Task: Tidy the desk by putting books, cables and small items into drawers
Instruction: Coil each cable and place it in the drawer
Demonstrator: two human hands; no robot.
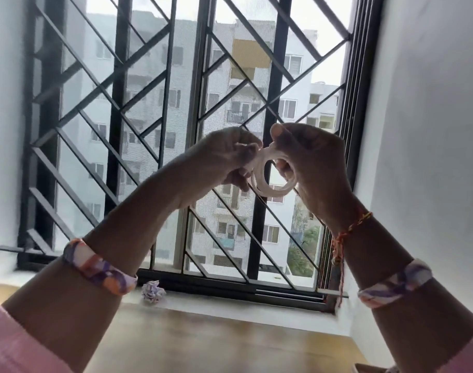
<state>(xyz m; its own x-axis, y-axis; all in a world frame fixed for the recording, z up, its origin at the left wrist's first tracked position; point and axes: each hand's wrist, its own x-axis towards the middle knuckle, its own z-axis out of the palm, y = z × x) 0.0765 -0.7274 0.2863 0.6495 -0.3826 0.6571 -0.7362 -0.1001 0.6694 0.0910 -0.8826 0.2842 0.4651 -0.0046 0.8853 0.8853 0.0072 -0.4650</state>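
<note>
Cable [267,175] coiled in white loops, raised well above desk [203,343] before window [186,103], pinched by curled fingers of left hand [227,157] and right hand [308,162], apparently to bundle it for a drawer.

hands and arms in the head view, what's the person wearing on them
Each forearm has a fabric band patterned in purple, orange and white: left band, right band. The right wrist also carries a knotted red-and-yellow thread with loose ends hanging. Pink sleeves show at the bottom corners.
</note>
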